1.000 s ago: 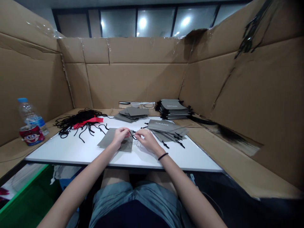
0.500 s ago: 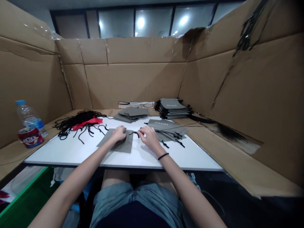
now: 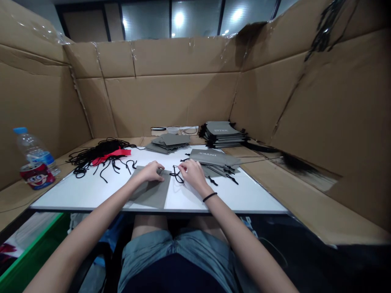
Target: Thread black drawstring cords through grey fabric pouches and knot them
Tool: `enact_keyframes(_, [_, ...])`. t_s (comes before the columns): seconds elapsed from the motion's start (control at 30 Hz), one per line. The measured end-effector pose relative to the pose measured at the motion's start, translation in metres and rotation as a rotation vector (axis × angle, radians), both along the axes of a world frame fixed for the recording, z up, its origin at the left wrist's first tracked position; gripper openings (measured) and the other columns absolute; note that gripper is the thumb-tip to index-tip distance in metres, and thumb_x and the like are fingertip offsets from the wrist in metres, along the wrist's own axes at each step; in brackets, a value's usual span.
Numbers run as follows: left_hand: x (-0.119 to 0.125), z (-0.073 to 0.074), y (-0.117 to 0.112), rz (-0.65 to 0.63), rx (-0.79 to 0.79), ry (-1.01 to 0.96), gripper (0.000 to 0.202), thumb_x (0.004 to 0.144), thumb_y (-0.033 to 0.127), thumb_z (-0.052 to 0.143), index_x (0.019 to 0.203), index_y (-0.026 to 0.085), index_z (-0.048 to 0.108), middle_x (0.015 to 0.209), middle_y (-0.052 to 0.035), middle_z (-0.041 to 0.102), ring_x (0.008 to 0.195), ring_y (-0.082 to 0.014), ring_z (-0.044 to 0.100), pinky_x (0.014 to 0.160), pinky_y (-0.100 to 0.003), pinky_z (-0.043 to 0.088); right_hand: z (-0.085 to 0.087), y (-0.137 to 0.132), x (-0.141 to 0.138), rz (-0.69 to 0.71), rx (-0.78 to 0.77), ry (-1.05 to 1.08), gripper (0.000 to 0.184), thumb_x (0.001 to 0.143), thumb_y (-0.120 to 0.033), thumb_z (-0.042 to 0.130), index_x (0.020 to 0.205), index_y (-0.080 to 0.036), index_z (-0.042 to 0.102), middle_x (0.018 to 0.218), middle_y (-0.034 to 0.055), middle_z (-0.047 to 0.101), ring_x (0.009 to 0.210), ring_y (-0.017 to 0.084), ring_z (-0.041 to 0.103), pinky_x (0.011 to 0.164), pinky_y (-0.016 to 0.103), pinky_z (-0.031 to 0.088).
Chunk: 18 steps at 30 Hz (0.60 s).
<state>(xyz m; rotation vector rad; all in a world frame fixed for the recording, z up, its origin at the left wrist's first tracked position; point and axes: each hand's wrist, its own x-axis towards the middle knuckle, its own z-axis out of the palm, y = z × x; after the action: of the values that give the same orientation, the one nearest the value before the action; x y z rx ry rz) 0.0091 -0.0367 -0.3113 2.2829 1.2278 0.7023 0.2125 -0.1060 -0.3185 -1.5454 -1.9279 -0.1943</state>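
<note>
2 hands work on the white table board (image 3: 70, 195). my left hand (image 3: 150, 171) lies palm down and loosely curled on a flat grey drawstring pouch (image 3: 149, 193), pressing it without gripping. my right hand (image 3: 194, 175) is closed to a pinch, its fingertips (image 3: 182, 167) on a black cord loop (image 3: 177, 176) just beside the pouch's edge. a stack of grey pouches (image 3: 214, 158) with black cords lies to the right, and a taller stack printed "intex" (image 3: 221, 134) and a smaller grey pile (image 3: 167, 142) sit farther back. a tangle of black cords (image 3: 97, 156) and a red strip (image 3: 111, 154) lie to the left, near a water bottle (image 3: 30, 150) and a printed can (image 3: 37, 176) on a cardboard shelf (image 3: 18, 199).
</note>
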Motion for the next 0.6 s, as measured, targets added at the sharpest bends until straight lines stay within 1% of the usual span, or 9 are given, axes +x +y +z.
enact_keyframes(0.1, [0.000,0.005,-0.007,-0.014,-0.032,-0.012,0.059,0.034,0.024,0.083,0.092,0.019,0.072,0.082,-0.0041,0.064,0.081,-0.0257,0.060,0.070,-0.028,0.043,0.001,-0.003,-0.002,0.029,-0.033,-0.015,0.020,0.089,-0.024,0.054,0.079,-0.019,0.070,0.082,0.0074,0.068,0.086,0.021,0.054,0.075,0.032,0.029])
enact_keyframes(0.17, [0.001,0.008,-0.008,-0.032,-0.072,-0.035,0.063,0.034,0.020,0.082,0.096,0.020,0.072,0.077,-0.0014,0.063,0.077,-0.0237,0.060,0.067,-0.026,0.043,0.000,-0.004,-0.002,0.062,-0.039,-0.028,0.020,0.088,-0.024,0.055,0.077,-0.019,0.070,0.079,0.0070,0.068,0.084,0.020,0.055,0.075,0.031,0.030])
enact_keyframes(0.27, [0.003,0.007,-0.005,-0.078,-0.121,-0.041,0.051,0.035,0.019,0.080,0.085,0.020,0.072,0.073,0.0001,0.063,0.075,-0.0223,0.059,0.065,-0.025,0.042,-0.002,-0.004,-0.002,0.115,-0.043,-0.042,0.019,0.088,-0.024,0.056,0.076,-0.019,0.070,0.076,0.0065,0.067,0.080,0.019,0.055,0.074,0.031,0.031])
enact_keyframes(0.37, [0.004,0.000,-0.001,-0.122,-0.169,-0.060,0.037,0.041,0.021,0.078,0.077,0.018,0.071,0.074,-0.0008,0.065,0.073,-0.0204,0.059,0.063,-0.025,0.041,-0.004,-0.002,-0.002,0.145,-0.055,-0.046,0.019,0.087,-0.024,0.057,0.075,-0.019,0.070,0.074,0.0061,0.067,0.079,0.019,0.055,0.075,0.031,0.032])
enact_keyframes(0.5, [0.004,-0.015,0.000,-0.116,-0.222,-0.231,0.024,0.053,0.028,0.074,0.073,0.016,0.067,0.064,0.0005,0.063,0.057,-0.0144,0.054,0.054,-0.024,0.037,-0.006,0.000,-0.001,0.154,-0.078,-0.039,0.019,0.086,-0.022,0.057,0.073,-0.019,0.070,0.074,0.0059,0.068,0.078,0.019,0.056,0.075,0.032,0.032])
enact_keyframes(0.6, [0.004,-0.019,-0.003,-0.113,-0.308,-0.350,0.024,0.053,0.028,0.074,0.069,0.015,0.062,0.059,0.0009,0.062,0.050,-0.0117,0.051,0.050,-0.023,0.034,-0.006,0.000,-0.002,0.162,-0.079,-0.018,0.019,0.086,-0.023,0.057,0.073,-0.019,0.070,0.074,0.0061,0.069,0.077,0.019,0.056,0.074,0.031,0.033])
